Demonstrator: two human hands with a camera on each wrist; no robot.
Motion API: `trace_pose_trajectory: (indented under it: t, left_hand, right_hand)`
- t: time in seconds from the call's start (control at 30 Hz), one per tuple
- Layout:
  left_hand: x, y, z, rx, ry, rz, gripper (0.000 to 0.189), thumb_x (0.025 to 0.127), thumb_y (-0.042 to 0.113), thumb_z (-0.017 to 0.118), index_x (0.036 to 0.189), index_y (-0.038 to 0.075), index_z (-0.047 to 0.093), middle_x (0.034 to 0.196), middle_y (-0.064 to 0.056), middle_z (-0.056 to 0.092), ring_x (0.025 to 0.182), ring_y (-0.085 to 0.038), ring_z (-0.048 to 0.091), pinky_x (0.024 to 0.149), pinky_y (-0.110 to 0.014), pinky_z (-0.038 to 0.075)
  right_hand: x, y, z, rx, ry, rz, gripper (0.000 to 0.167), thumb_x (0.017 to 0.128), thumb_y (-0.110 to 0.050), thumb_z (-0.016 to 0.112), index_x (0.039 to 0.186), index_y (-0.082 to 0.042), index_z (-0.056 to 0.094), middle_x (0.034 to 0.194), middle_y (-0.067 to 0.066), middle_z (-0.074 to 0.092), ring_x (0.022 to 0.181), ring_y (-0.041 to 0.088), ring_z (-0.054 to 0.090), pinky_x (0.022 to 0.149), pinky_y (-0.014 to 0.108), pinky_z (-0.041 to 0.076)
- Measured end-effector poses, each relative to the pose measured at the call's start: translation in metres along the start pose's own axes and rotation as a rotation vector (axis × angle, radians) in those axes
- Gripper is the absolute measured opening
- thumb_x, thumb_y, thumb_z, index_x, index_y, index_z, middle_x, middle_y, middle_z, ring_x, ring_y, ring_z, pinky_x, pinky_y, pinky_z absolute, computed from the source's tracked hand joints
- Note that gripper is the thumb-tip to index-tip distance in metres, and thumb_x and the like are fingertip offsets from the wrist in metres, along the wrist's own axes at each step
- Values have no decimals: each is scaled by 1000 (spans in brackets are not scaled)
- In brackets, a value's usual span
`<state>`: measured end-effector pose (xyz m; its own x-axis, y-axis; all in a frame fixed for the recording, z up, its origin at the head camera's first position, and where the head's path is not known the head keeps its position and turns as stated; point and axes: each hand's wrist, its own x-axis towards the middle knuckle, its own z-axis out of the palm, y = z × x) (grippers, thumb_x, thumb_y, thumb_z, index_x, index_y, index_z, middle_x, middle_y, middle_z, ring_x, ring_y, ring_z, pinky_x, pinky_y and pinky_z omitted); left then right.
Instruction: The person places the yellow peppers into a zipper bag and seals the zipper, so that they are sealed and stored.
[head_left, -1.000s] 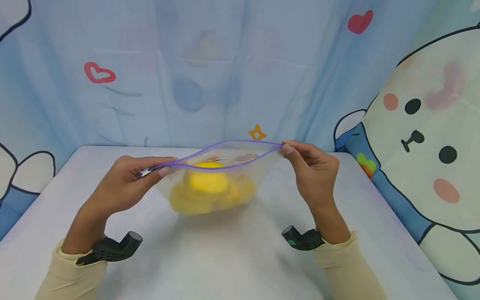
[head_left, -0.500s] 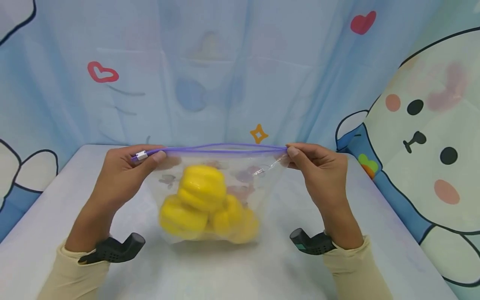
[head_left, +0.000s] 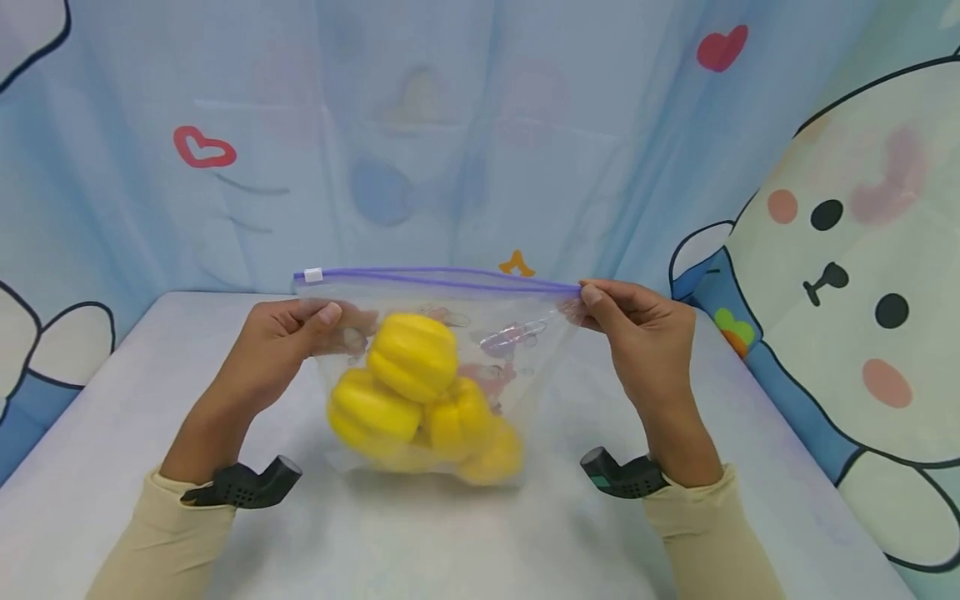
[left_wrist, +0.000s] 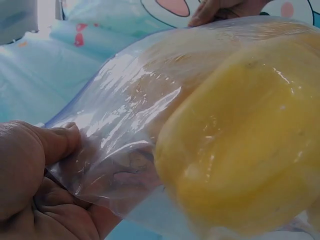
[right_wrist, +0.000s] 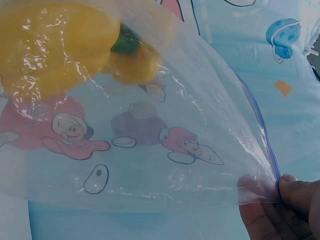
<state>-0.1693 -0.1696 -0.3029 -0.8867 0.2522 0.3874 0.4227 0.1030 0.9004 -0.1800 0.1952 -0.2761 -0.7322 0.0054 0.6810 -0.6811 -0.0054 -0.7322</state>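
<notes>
A clear zip bag (head_left: 540, 333) with a purple zip strip (head_left: 450, 279) is stretched between both hands, several yellow bell peppers (head_left: 414, 357) inside it. My left hand (head_left: 288, 333) pinches the bag's left side, thumb in front, a little below the white slider (head_left: 312, 275). At the top right corner, my right hand (head_left: 645, 329) pinches the end of the zip strip. In the left wrist view a yellow pepper (left_wrist: 240, 145) bulges close to the plastic. A green stem (right_wrist: 127, 40) shows through the bag in the right wrist view. Cartoon prints mark the plastic.
A white table (head_left: 465, 550) spreads under the bag. Behind it hangs a blue curtain (head_left: 300, 208) with printed hearts and a large printed cartoon animal (head_left: 847, 292) at the right. A dark camera (head_left: 251, 486) sits on each wrist.
The bag has gone from tilted with its mouth spread to hanging upright with the strip nearly straight. My left hand has shifted from the slider end down to the bag's side.
</notes>
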Motion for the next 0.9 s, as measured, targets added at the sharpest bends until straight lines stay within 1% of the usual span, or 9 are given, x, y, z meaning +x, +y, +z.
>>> trace_pose_trajectory:
  t: [0.2, 0.37, 0.43, 0.5, 0.57, 0.63, 0.73, 0.8, 0.9]
  left_hand:
    - [1, 2, 4, -26, -22, 31, 29, 101, 15, 51, 112, -4, 70, 106, -12, 71, 94, -27, 68, 85, -37, 54]
    - [-1, 2, 3, -12, 3, 30, 29, 101, 15, 51, 114, -2, 70, 104, -12, 72, 91, -26, 69, 85, -34, 54]
    - [-1, 1, 3, -22, 3, 30, 29, 101, 15, 51, 114, -3, 69, 104, -11, 72, 91, -26, 69, 85, -34, 54]
    - [0, 0, 3, -36, -3, 30, 29, 101, 14, 51, 113, -4, 69, 104, -11, 72, 90, -25, 69, 86, -35, 53]
    - [0, -1, 4, -38, -11, 29, 29, 101, 15, 51, 114, -3, 69, 104, -10, 72, 90, -25, 69, 86, -35, 53]
    - [0, 0, 4, -35, -12, 28, 29, 101, 15, 51, 114, -3, 69, 104, -11, 72, 89, -26, 69, 86, -35, 53]
    - [-1, 1, 4, -12, 2, 19, 29, 101, 16, 51, 114, -2, 70, 104, -10, 72, 88, -26, 69, 86, -34, 53]
    - [-2, 3, 3, 0, 10, 15, 30, 101, 16, 51, 114, -2, 70, 104, -10, 72, 90, -26, 69, 86, -33, 53]
    - [-4, 4, 2, 14, 15, 14, 30, 101, 17, 51, 114, -2, 70, 103, -10, 72, 91, -25, 69, 86, -33, 53]
  right_hand:
    - [-1, -2, -4, -34, -9, -14, 19, 87, 5, 66, 104, 13, 69, 91, 10, 73, 76, 16, 71, 73, 28, 55]
    - [0, 0, -3, -98, -44, -28, 21, 89, 2, 65, 108, 9, 70, 95, 9, 73, 79, 16, 70, 77, 27, 55]
    - [1, -1, -2, -141, -43, -57, 23, 89, 2, 65, 111, 6, 70, 99, 11, 72, 85, 18, 70, 80, 27, 55]
    - [4, -5, -1, -177, -18, -100, 24, 89, 1, 64, 113, 4, 70, 104, 13, 71, 91, 21, 69, 84, 28, 53]
    - [8, -12, 0, -184, 17, -151, 24, 90, 2, 64, 113, 3, 70, 107, 15, 71, 96, 24, 68, 87, 29, 52]
    - [14, -21, 3, -167, 26, -200, 22, 90, 2, 63, 111, 5, 70, 107, 17, 70, 97, 26, 68, 90, 31, 51]
    - [26, -38, 15, -159, -32, -255, 21, 90, 2, 63, 110, 4, 71, 105, 17, 71, 96, 26, 68, 89, 32, 52]
    - [33, -49, 26, -173, -117, -286, 23, 90, 2, 63, 112, 3, 71, 105, 15, 71, 97, 26, 68, 88, 33, 52]
    - [42, -65, 46, -189, -240, -303, 26, 90, 2, 63, 115, 3, 69, 107, 11, 71, 100, 25, 67, 86, 34, 53]
